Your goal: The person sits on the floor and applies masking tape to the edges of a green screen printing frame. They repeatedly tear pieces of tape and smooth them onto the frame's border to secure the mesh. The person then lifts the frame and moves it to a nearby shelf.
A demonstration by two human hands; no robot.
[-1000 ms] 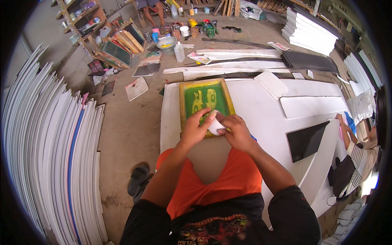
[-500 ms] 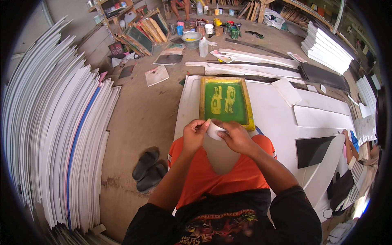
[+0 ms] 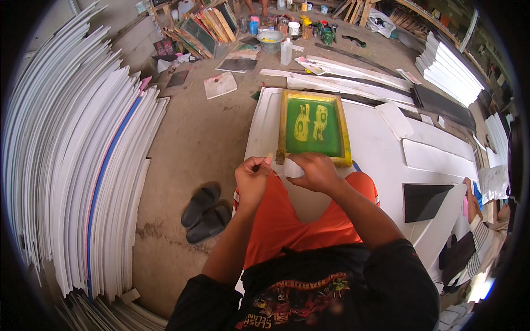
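Editor: What are the hands doing?

Photographer: The right hand (image 3: 314,172) grips a white roll of tape (image 3: 293,169) before orange trousers (image 3: 262,220); the left hand (image 3: 253,176), toward the roll's 9 o'clock, is drawn narrow in a pinch. The step in hand looks like drawing a strip off the roll. If so, the next move calls for an even pull, the right hand letting the roll turn.

Editor: What escapes the lens?

Photographer: Any strip between the hands is too faint to tell. The right fingers cover much of the roll, and what the left pinches is unclear.

Editor: Beyond?

Photographer: At 1 o'clock a yellow-framed printing screen (image 3: 315,128) lies on a white sheet (image 3: 381,143), its near-left corner showing between the hands. Black slide sandals (image 3: 207,226) sit at 8 o'clock. Near 4 o'clock, the dark rim crops a co-worker in a striped top (image 3: 473,262). At 12 o'clock, past paint pots (image 3: 293,27), the top edge cuts off someone's bare legs (image 3: 264,7).
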